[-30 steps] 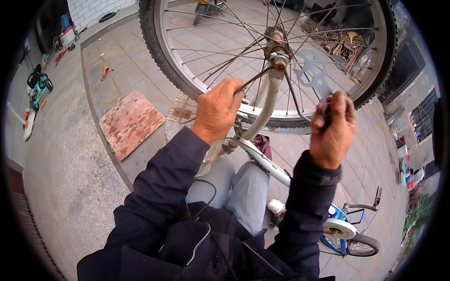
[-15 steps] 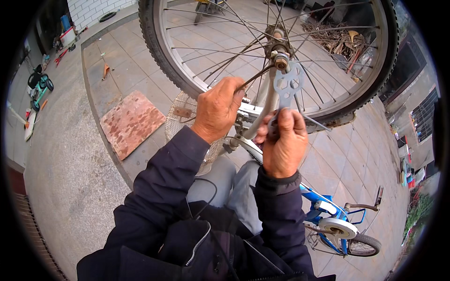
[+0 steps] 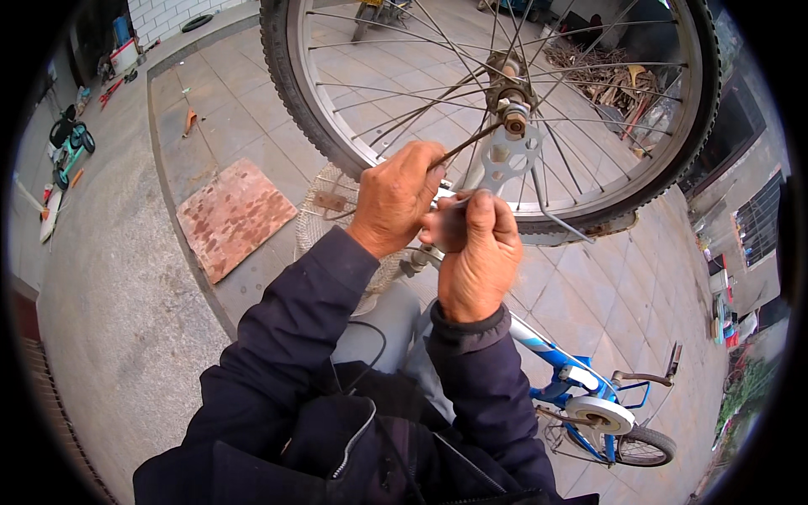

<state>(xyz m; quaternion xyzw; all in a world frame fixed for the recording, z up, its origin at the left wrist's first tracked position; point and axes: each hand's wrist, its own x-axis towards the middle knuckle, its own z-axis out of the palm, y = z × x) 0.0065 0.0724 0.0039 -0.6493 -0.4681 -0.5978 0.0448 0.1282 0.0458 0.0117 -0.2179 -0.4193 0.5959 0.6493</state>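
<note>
A spoked bicycle wheel with a knobby tyre [image 3: 290, 105] stands in front of me, with its hub [image 3: 505, 71] near the top. My left hand [image 3: 394, 198] is closed round a thin dark metal rod [image 3: 468, 145] that runs up to the axle end. My right hand [image 3: 478, 261] pinches the handle of a flat grey multi-hole wrench [image 3: 511, 156]. The wrench's wide head lies just below the axle nut [image 3: 514, 124]; whether it touches the nut I cannot tell. Behind the wrench, a pale fork leg is partly hidden.
A wire basket [image 3: 316, 187] sits behind my left hand. A reddish stone slab [image 3: 236, 220] lies on the paving. At lower right are a blue bicycle frame [image 3: 581, 379] and its small rear wheel [image 3: 646, 446]. A woodpile [image 3: 602, 74] and a child's green bike [image 3: 74, 150] stand farther off.
My right hand has moved left, closer to my left hand, and the wrench has shifted left and down from the axle nut. My left hand keeps its grip on the rod.
</note>
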